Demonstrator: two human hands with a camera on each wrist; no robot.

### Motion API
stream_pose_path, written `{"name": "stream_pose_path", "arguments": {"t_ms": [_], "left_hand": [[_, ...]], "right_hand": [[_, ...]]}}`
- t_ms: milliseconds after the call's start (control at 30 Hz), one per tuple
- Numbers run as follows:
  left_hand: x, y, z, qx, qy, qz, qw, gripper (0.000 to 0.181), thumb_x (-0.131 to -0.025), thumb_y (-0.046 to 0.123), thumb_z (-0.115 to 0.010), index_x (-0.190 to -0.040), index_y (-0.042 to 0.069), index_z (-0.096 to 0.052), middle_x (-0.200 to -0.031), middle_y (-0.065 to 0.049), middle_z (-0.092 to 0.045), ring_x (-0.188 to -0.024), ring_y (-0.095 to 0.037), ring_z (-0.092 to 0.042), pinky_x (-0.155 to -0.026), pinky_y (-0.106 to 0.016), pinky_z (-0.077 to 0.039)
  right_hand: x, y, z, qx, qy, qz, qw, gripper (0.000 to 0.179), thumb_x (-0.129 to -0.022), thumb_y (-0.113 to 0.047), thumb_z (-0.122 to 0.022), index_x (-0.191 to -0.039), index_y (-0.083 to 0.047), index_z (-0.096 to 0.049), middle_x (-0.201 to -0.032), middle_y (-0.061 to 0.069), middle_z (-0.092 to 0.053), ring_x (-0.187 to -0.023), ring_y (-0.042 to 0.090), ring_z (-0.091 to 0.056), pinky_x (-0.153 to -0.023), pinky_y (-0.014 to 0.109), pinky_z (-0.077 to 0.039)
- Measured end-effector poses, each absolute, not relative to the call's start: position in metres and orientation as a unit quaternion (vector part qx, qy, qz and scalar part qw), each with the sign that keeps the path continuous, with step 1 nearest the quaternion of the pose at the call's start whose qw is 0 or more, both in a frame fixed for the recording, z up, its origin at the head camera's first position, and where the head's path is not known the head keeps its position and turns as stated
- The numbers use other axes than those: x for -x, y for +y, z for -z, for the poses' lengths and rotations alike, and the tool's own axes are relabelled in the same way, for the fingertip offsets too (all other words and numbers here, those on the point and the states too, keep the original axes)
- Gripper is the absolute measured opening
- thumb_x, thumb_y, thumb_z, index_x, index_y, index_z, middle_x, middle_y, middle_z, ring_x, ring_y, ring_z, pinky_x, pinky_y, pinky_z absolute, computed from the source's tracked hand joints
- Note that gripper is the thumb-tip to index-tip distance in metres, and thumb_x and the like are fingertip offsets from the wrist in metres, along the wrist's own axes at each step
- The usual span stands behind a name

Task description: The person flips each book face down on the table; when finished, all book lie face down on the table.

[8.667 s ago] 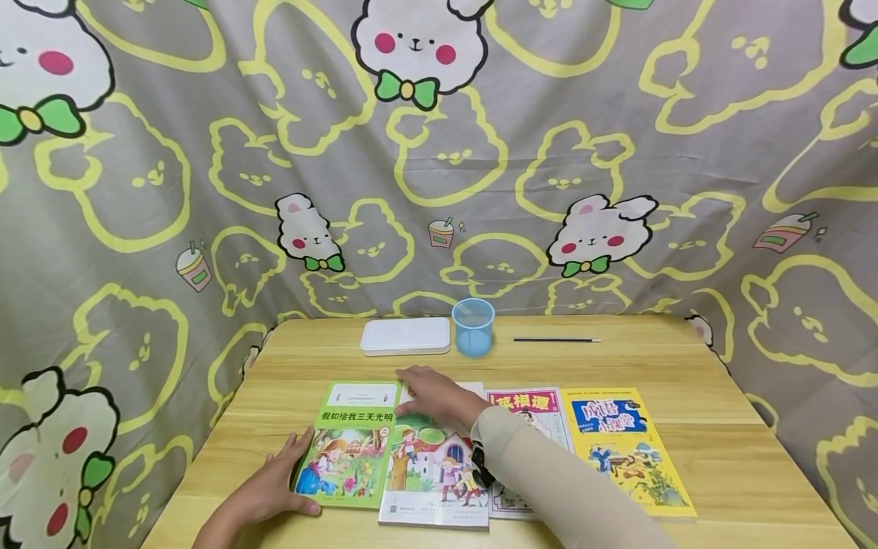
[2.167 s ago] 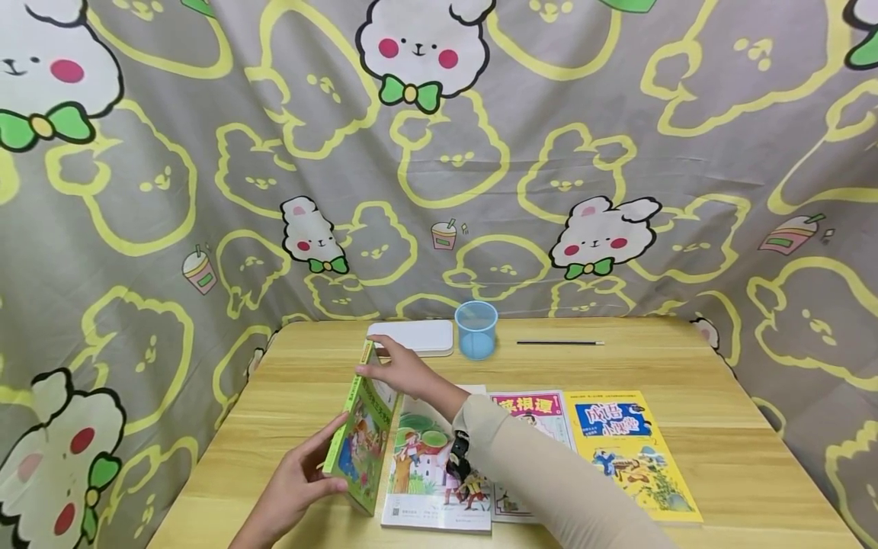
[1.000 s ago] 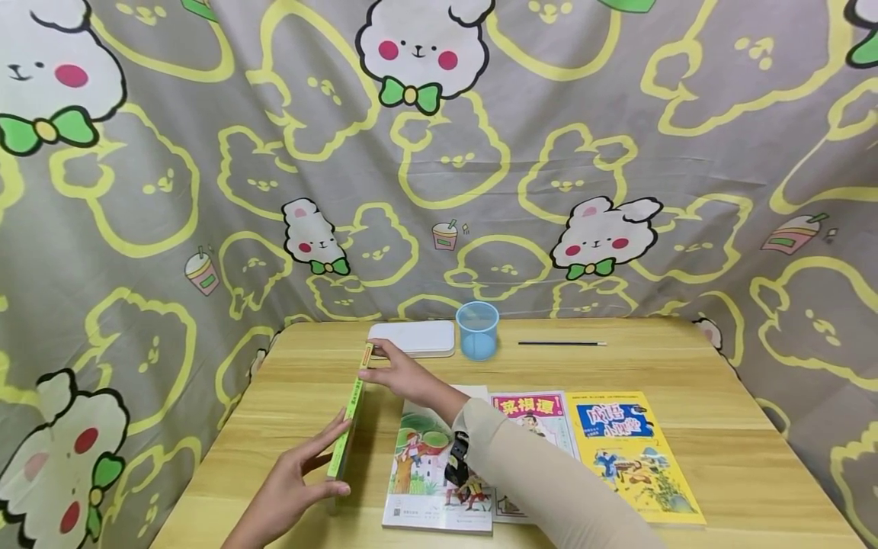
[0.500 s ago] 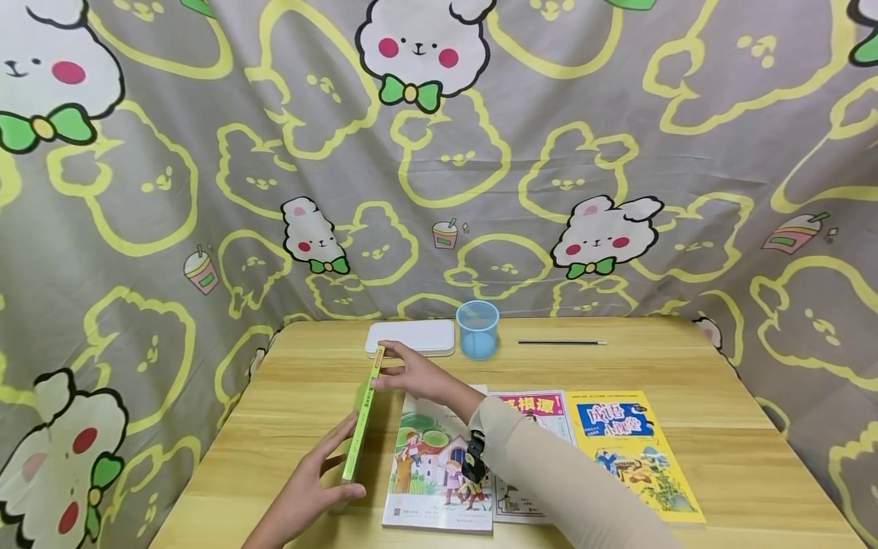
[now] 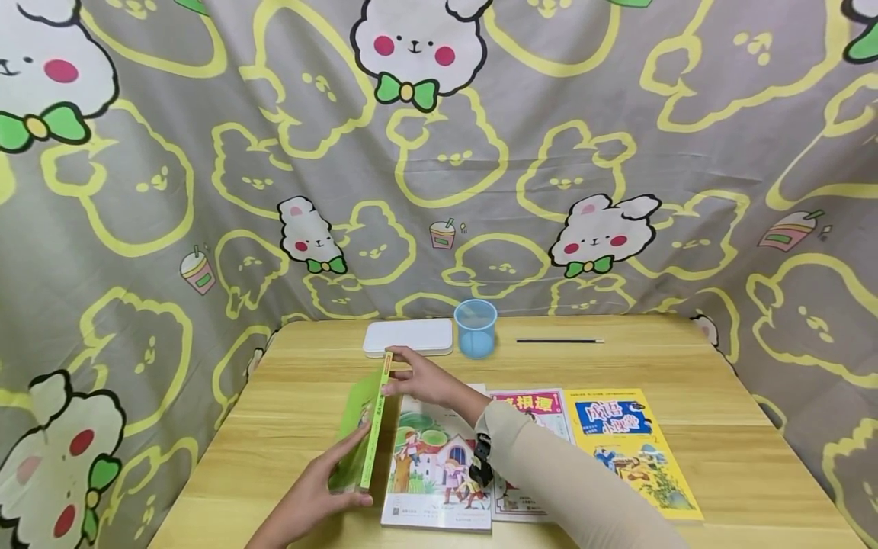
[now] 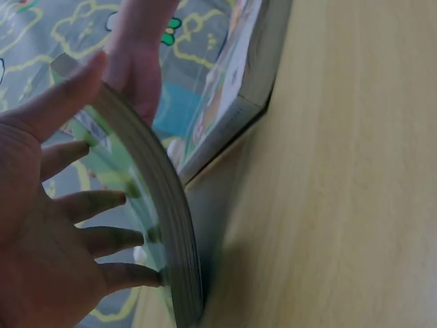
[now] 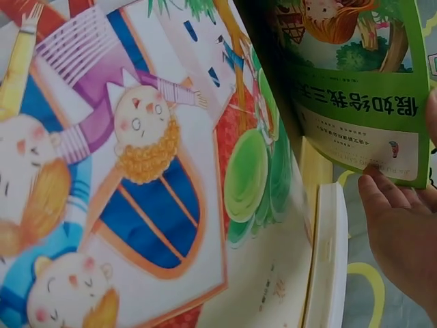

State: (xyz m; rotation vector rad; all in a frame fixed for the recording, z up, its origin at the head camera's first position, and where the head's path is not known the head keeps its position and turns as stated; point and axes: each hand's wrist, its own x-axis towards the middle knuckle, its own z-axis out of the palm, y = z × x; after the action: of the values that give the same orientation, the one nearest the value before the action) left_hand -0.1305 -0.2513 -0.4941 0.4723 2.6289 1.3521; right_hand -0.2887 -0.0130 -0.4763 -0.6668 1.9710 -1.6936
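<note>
A green-covered book (image 5: 358, 400) stands on edge at the table's left, tilted, its spine uppermost and its left face showing. My left hand (image 5: 312, 492) holds it at the near end; the left wrist view shows the thumb over the book's page edge and spread fingers touching the cover. At the far top corner my right hand (image 5: 432, 379) grips the book, with fingertips on the cover in the right wrist view. Right beside it lies a white picture book (image 5: 428, 496), partly under my right forearm. Both hands are above the tabletop.
Further right lie a pink-and-white book (image 5: 531, 402), partly behind the sleeve, and a yellow book (image 5: 638, 465). At the back are a white flat case (image 5: 408, 335), a translucent blue cup (image 5: 475, 329) and a dark pencil (image 5: 559, 340). A patterned curtain (image 5: 494, 175) surrounds the table.
The green book lay flat earlier, then was raised on edge by both hands. Over the last second it has swung rightward, so its left face shows. The other books stay put.
</note>
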Motion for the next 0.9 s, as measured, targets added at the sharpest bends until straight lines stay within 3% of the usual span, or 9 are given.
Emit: {"name": "stream_pose_path", "arguments": {"t_ms": [333,600,900], "left_hand": [[0.131,-0.257,0.501,-0.162,0.909,-0.374,0.085,0.099,-0.077,0.042,-0.088,-0.161,0.029,-0.037,-0.166,-0.020,-0.029,-0.147,-0.057,-0.027,-0.108,-0.082,-0.024],[0.130,-0.261,0.502,-0.146,0.928,-0.331,0.085,0.092,-0.077,0.046,-0.087,-0.158,0.030,-0.044,-0.167,-0.018,-0.028,-0.151,-0.052,-0.020,-0.111,-0.081,-0.015],[0.130,-0.265,0.505,-0.138,0.943,-0.295,0.071,0.090,-0.076,0.042,-0.089,-0.155,0.024,-0.050,-0.167,-0.017,-0.031,-0.150,-0.053,-0.020,-0.113,-0.079,-0.012]], "right_hand": [[0.292,-0.020,0.495,0.257,0.701,0.625,0.231,0.085,-0.095,-0.012,-0.075,-0.163,-0.010,-0.024,-0.163,0.015,-0.029,-0.150,0.036,-0.038,-0.110,0.042,-0.049],[0.292,-0.024,0.501,0.263,0.801,0.510,0.172,0.091,-0.091,-0.032,-0.080,-0.163,-0.010,-0.029,-0.165,0.013,-0.035,-0.151,0.033,-0.036,-0.116,0.048,-0.043],[0.293,-0.033,0.505,0.256,0.854,0.431,0.137,0.092,-0.086,-0.039,-0.083,-0.160,-0.009,-0.037,-0.163,0.012,-0.040,-0.145,0.033,-0.043,-0.115,0.050,-0.043]]}}
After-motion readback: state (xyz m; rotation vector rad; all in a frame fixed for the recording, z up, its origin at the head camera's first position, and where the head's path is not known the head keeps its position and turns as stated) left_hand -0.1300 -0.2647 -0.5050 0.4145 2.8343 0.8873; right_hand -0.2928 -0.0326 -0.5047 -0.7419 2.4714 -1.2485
